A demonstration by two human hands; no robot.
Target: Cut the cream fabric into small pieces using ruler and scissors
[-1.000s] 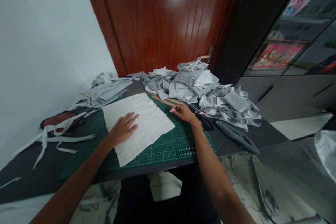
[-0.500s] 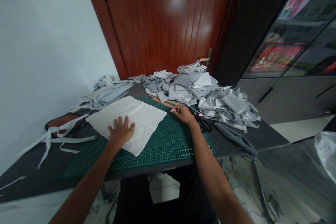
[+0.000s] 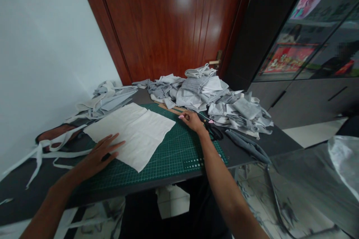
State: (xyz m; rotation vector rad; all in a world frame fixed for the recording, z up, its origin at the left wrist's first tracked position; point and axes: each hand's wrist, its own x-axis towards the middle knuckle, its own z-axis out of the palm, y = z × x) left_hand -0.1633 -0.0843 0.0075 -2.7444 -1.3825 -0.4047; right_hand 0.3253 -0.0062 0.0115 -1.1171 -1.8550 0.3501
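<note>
A white cloth piece [image 3: 134,129] lies flat and slightly creased on the green cutting mat [image 3: 171,157]. My left hand [image 3: 103,153] is at the cloth's left edge, fingers stretched out, the fingertips over the fabric. Just past the cloth's right corner, my right hand [image 3: 193,120] pinches a small pink piece of tailor's chalk [image 3: 181,117]. A second pink piece [image 3: 211,121] lies beside black-handled scissors [image 3: 215,132], to the right of that hand. Behind it, brown wooden rulers [image 3: 171,109] rest along the mat's far edge, partly covered by the hand and fabric.
Grey and white fabric scraps [image 3: 202,89] are heaped along the table's back, with another pile [image 3: 112,99] at the left. White strips [image 3: 45,149] lie over a reddish-brown item [image 3: 57,134]. A rolled grey cloth [image 3: 246,145] sits near the right front edge.
My left hand has slid left from the cloth's middle to its left edge. My right hand keeps its pinch on the chalk near the cloth's right corner. The whole view has shifted slightly.
</note>
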